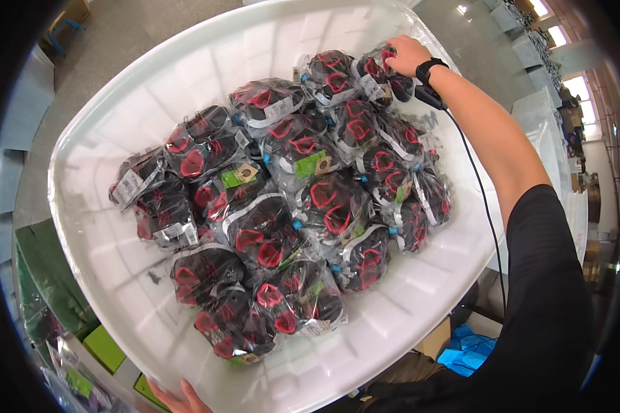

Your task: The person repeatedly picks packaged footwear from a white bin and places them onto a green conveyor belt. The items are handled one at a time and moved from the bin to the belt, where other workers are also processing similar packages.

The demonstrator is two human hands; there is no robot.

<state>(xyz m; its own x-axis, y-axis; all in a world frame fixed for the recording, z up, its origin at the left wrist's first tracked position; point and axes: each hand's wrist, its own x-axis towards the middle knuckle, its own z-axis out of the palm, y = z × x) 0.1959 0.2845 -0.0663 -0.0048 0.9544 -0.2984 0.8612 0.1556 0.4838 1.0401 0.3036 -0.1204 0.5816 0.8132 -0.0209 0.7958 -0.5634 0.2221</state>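
Note:
Several clear-bagged pairs of black shoes (327,205) with red collars and pale soles fill the middle of a large white tub (103,199). Stretched to the far right, my right hand (408,56) has its fingers closed over one bagged pair (382,77) at the end of the far row. Part of its grip is hidden behind the hand. My left hand (180,398) rests at the tub's near-left rim, thumb and fingers apart, cut off by the lower edge of the picture.
Green boxes (105,348) and more bagged goods (76,378) lie outside the tub at lower left. Near my right side are a blue plastic bag (467,350) and a cardboard box (434,339). A black cable (481,186) hangs from my right wristband (430,76).

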